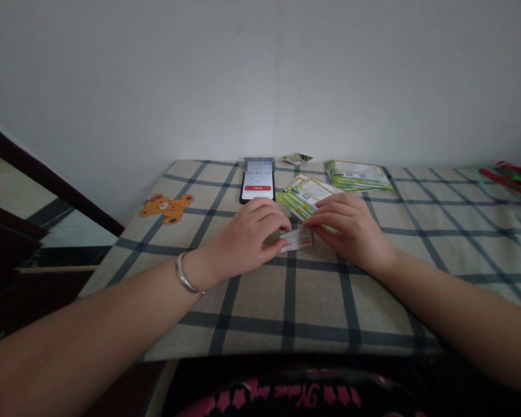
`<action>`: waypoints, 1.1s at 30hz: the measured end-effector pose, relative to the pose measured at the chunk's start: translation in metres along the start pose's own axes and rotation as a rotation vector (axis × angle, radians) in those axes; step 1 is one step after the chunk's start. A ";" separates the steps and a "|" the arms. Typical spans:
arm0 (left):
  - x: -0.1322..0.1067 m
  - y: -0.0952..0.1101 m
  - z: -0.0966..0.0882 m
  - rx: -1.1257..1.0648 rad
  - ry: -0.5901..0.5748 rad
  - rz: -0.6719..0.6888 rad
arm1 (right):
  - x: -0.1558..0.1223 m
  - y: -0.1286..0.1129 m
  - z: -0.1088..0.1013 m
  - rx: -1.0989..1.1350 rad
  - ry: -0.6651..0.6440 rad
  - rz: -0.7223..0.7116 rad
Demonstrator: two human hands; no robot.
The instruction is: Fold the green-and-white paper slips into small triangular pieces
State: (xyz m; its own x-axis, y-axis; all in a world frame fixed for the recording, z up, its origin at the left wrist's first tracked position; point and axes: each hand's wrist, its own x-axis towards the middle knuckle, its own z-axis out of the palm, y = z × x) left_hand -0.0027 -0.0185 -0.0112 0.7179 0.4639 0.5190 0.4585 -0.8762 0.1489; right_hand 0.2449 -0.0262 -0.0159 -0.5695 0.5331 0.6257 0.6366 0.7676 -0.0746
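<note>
A: What's in the middle of all this?

B: A little white card with orange on it (296, 239). It lies on the cloth, right under the two hands. Some green paper cards (306, 197) are fanned out just behind it.

A: What are the hands doing?

B: The left hand (247, 237) is half curled, and its thumb is down by the little card. The right hand (351, 229) is half curled too, and its fingers lie on the green cards. I can't tell if either hand is really holding something.

A: What's near them?

B: A black phone (257, 180) with a white screen and a red button is just past the left hand. A neat pile of green cards (358, 175) sits past the right hand.

A: Anything else?

B: The left wrist has a silver bangle (186, 273). The checked tablecloth (312, 307) has a teddy bear sticker (167, 208). Red and green strings (510, 182) lie far off at the right, by the white wall (260, 75).
</note>
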 end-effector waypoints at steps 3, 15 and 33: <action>-0.001 0.004 -0.003 -0.006 0.013 0.071 | -0.001 -0.001 -0.003 -0.003 0.026 -0.021; -0.001 0.002 -0.001 -0.098 -0.060 0.139 | -0.003 0.001 -0.002 0.108 0.015 -0.060; -0.001 -0.003 0.003 -0.127 0.054 0.009 | -0.001 0.001 -0.006 0.116 -0.015 -0.216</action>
State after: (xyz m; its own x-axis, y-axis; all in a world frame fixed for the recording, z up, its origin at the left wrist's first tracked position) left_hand -0.0033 -0.0159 -0.0149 0.6909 0.4508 0.5652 0.3797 -0.8915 0.2471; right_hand 0.2495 -0.0284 -0.0119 -0.6942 0.3568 0.6251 0.4357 0.8996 -0.0296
